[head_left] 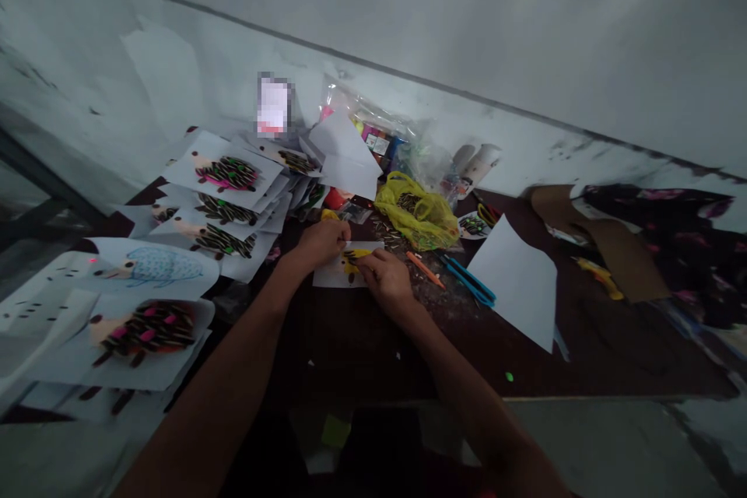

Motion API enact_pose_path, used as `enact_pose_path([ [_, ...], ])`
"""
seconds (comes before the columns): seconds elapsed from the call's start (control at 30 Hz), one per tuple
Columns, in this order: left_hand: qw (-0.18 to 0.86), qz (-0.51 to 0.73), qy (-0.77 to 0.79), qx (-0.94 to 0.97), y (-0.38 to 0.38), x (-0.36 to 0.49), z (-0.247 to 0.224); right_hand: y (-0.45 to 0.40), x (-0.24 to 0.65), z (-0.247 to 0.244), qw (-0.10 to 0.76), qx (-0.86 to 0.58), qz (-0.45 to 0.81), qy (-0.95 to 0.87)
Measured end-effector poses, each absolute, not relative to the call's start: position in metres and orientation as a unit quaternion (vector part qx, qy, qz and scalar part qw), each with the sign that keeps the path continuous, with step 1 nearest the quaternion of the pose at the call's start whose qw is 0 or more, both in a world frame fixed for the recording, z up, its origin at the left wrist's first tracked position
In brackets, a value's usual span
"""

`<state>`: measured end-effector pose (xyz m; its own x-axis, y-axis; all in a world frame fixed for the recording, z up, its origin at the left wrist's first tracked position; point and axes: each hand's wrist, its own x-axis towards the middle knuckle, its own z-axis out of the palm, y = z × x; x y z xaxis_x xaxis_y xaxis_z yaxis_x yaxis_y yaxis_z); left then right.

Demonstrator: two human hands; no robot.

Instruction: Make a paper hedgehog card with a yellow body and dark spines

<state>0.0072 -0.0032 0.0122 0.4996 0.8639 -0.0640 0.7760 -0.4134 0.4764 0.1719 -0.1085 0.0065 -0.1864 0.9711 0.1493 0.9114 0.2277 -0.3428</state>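
A small white sheet [338, 276] lies on the dark table, with a yellow shape [352, 268] and some dark seeds on it. At the sheet's upper left is my left hand [324, 241], fingers curled together; anything in them is too small to name. My right hand [386, 277] rests over the sheet's right side, its fingertips pinched at the yellow shape. What they pinch cannot be made out. Behind my hands a yellow plastic bag [429, 229] lies open with striped seeds [408, 204] inside.
Stacked hedgehog pictures [225, 171] cover the left side. An orange marker [426, 270], blue scissors [470, 280] and a blank white sheet [517, 280] lie to the right. A yellow tool [601, 278] and patterned dark cloth [671, 241] are farther right. Clear plastic bags stand at the wall.
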Motion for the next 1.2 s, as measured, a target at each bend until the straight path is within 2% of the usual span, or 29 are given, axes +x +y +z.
enact_pose_path([
  [0.37, 0.224, 0.084, 0.494, 0.836, -0.004, 0.008, 0.016, -0.106, 0.167, 0.010, 0.134, -0.621, 0.075, -0.768],
  [0.93, 0.231, 0.090, 0.484, 0.840, -0.004, 0.008, 0.013, -0.107, 0.156, 0.018, 0.033, -0.634, 0.038, -0.772],
  [1.03, 0.218, 0.093, 0.485, 0.842, -0.005, 0.008, 0.013, -0.112, 0.157, 0.021, 0.055, -0.637, 0.029, -0.768],
  [1.2, 0.217, 0.087, 0.486, 0.842, -0.006, 0.009, 0.015, -0.108, 0.171, 0.027, 0.141, -0.646, 0.004, -0.750],
])
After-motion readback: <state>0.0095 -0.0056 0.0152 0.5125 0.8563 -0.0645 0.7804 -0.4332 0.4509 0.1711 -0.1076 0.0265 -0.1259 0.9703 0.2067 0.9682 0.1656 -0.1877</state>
